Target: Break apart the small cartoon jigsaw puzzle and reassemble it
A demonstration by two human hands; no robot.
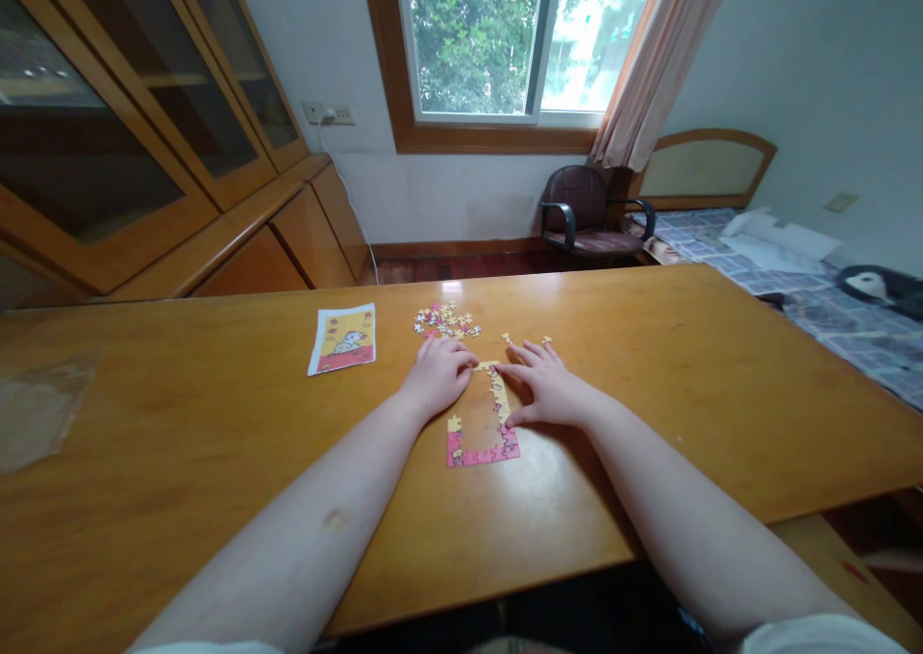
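Note:
A partly joined jigsaw border (pixel 482 456) lies on the table, pink along the bottom and yellow up its right side and across the top. My left hand (pixel 435 377) rests by its upper left end, fingers bent, thumb and forefinger closed at a yellow puzzle piece there; the fingertips partly hide it. With fingers spread, my right hand (pixel 549 385) lies flat along the right side of the border, thumb and forefinger touching its pieces. Two loose yellow pieces, one puzzle piece (pixel 506 339) and another piece (pixel 546 339), lie just beyond the right fingertips.
Behind my left hand is a pile of loose puzzle pieces (pixel 443 321). A picture card (pixel 344 339) with a white duck-like figure lies to its left. A clear plastic bag (pixel 43 409) sits at the table's far left. Beyond the table (pixel 649 346) stands an armchair (pixel 587 213).

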